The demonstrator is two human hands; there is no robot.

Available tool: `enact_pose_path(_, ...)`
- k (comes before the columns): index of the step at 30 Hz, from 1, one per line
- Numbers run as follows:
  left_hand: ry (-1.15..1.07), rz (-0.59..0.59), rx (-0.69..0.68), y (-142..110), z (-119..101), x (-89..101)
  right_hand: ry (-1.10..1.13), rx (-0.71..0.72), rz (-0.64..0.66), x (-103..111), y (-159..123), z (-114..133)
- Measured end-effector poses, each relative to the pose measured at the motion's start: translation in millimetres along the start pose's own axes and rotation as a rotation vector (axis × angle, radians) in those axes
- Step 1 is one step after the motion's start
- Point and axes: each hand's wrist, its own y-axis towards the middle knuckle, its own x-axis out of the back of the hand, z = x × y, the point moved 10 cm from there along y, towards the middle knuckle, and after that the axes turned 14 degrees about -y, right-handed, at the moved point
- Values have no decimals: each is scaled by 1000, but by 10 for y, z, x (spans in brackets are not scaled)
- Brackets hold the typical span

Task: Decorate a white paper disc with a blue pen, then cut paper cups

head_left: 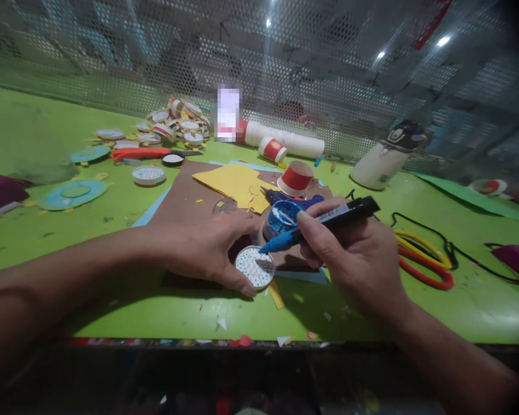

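My left hand point(207, 245) steadies a cut-off paper cup base point(246, 271) at the near side of the brown sheet, thumb and fingers round its rim. Its white round face carries a drawn grid and many blue dots. In my right hand point(358, 253) is a blue paint marker point(281, 241), tilted, its tip at the dotted face. Just behind the cup base stands a small tub point(281, 219) with blue on its inside. A dark blue glue gun point(303, 202) lies partly hidden behind that tub.
Yellow paper point(225, 181) covers part of the brown sheet point(173, 202). Beyond are a red-and-white cup piece point(296, 177), stacked paper cups point(292, 140), an orange cutter point(140, 153) and a pile of decorated cup bases point(185, 124). Scissors point(428, 274) and a penguin-topped container point(376, 164) stay rightward.
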Motion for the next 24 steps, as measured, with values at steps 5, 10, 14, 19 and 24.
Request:
enact_pose_path(5,7,24,-50,5,-51,-22,-51,32,22,-70,13,60)
enact_pose_path(10,17,24,-55,1,-52,-22,-64,45,19,-84,21,61)
enact_pose_path(14,5,17,-23,-3,-36,-16,-54,21,19,-79,16,28)
enact_pose_path(19,9,8,7,0,-13,-12,-69,21,19,-81,12,26)
enact_pose_path(24,-8,14,-39,5,-62,-20,-90,22,10,-52,19,14)
